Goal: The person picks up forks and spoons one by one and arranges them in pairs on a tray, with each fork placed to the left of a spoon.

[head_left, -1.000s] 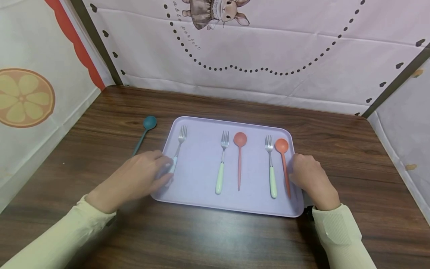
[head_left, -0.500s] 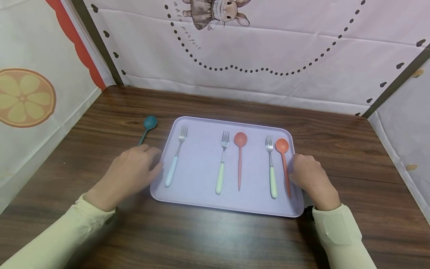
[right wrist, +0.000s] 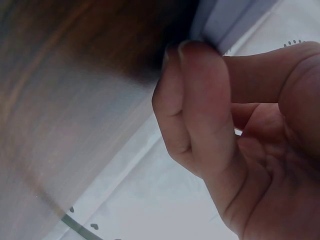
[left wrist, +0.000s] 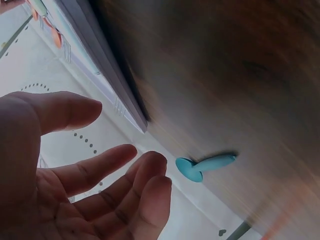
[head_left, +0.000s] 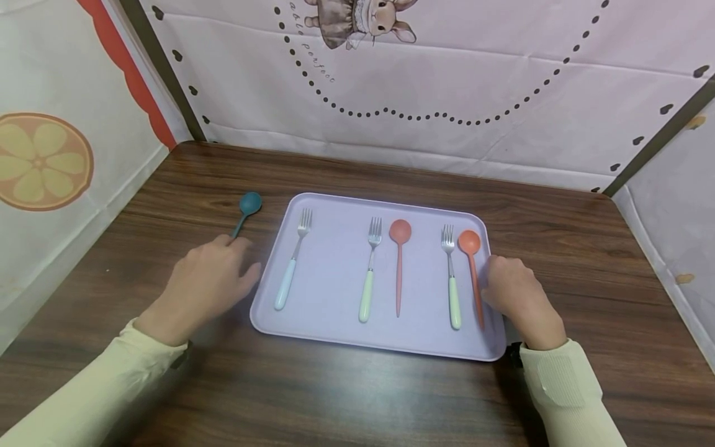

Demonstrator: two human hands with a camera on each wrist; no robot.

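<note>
My left hand hovers over the handle end of a teal spoon, left of a lilac tray. In the left wrist view its fingers bend loosely with the thumb apart and nothing between them; the teal spoon lies on the table beyond. My right hand grips the right rim of the tray, fingers curled at the edge. On the tray lie a fork with a pale blue handle, two forks with pale green handles, a pink spoon and an orange spoon.
The brown wooden table extends all round the tray. Printed cloth walls stand along its back and both sides, with a rabbit figure on the back one.
My left hand has let go of the pale blue fork's handle on the tray and moved left to above the teal spoon. The right hand and tray have stayed in place.
</note>
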